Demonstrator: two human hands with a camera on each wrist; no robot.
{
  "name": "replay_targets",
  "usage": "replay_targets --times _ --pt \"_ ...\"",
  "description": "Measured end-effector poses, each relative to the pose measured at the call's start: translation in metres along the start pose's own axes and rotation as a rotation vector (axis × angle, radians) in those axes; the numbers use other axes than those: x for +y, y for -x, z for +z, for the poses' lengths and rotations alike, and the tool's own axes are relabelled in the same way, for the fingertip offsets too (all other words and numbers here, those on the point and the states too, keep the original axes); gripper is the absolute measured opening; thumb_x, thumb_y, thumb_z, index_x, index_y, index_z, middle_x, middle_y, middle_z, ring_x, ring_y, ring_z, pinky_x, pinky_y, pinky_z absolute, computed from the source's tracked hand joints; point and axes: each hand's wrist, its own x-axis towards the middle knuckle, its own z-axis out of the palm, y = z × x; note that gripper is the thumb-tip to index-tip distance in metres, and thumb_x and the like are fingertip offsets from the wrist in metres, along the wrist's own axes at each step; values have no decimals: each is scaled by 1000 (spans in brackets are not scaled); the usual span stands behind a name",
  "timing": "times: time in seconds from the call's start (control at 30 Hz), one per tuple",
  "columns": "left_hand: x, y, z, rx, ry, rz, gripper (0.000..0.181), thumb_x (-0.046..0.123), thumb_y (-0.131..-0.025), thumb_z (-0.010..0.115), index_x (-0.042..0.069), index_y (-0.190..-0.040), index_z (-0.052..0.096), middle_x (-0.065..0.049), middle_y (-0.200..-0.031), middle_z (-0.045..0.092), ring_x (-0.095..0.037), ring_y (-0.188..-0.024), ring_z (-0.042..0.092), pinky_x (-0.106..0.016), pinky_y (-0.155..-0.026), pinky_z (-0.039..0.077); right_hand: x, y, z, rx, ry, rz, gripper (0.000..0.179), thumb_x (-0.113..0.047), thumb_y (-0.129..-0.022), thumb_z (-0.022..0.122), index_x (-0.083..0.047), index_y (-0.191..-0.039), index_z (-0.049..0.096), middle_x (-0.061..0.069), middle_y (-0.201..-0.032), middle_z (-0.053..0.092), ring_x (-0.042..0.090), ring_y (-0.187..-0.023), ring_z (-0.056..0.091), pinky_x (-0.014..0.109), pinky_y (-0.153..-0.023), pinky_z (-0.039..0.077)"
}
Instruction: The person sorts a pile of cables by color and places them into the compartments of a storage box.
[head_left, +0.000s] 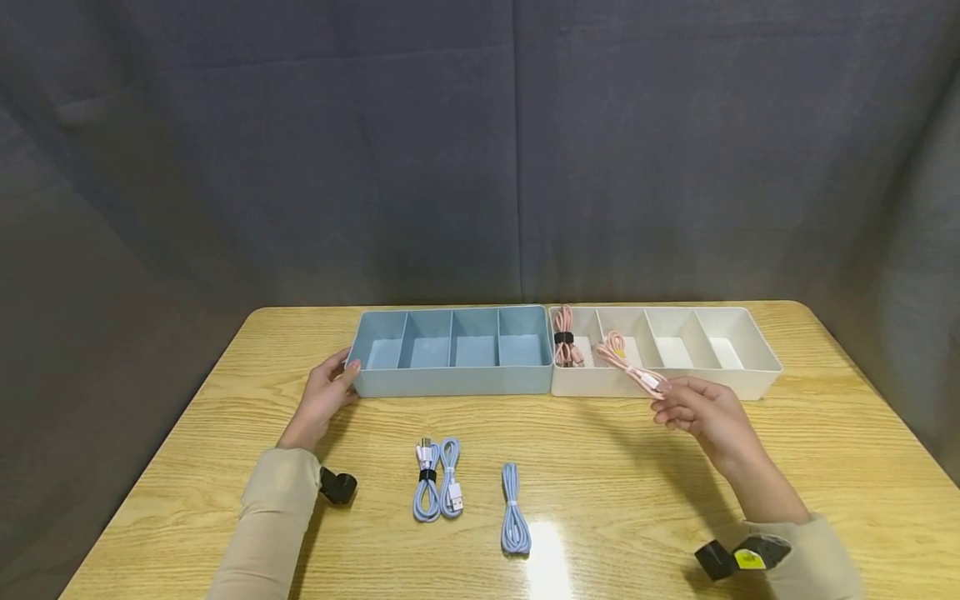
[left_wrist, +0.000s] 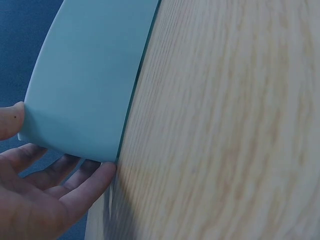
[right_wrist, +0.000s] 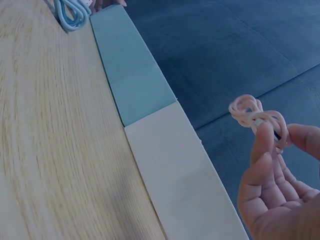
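My right hand pinches a bundled pink cable with a white connector, held in the air over the front wall of the white divided box. The right wrist view shows the pink loops between thumb and fingertips. A second pink cable, tied with a black strap, lies in that box's leftmost compartment. My left hand holds the left end of the blue divided box, thumb at the rim and fingers against the end wall.
Both boxes stand end to end near the table's back edge. In front lie a blue cable with a black strap, another blue cable beside it, and a third blue cable further right. A dark curtain hangs behind the table.
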Motion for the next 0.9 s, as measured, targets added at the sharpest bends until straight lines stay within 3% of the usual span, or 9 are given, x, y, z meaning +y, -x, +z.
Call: replay_targets --times 0.2,0.57,0.9 --pt "-1 -1 0 4 -1 -2 53 23 -99 40 4 -144 21 -24 -140 29 -38 -123 36 -48 -95 39 -2 1 -4 30 -88 -7 30 1 -94 44 -10 -85 69 3 -76 68 11 -65 64 21 -61 53" --pt "-1 0 1 3 6 -7 54 25 -98 40 5 -145 20 -24 -140 28 -39 -124 35 -48 -96 38 -4 -3 -12 171 -72 13 22 -4 -92 53 -12 -80 69 2 -74 68 9 -63 64 19 -59 52" --pt "0 0 0 3 4 -8 54 25 -99 40 4 -145 21 -24 -141 28 -39 -125 34 -48 -97 37 -4 -8 -22 244 -96 0 21 -5 -91 55 -12 -77 70 1 -72 68 9 -63 65 18 -56 51"
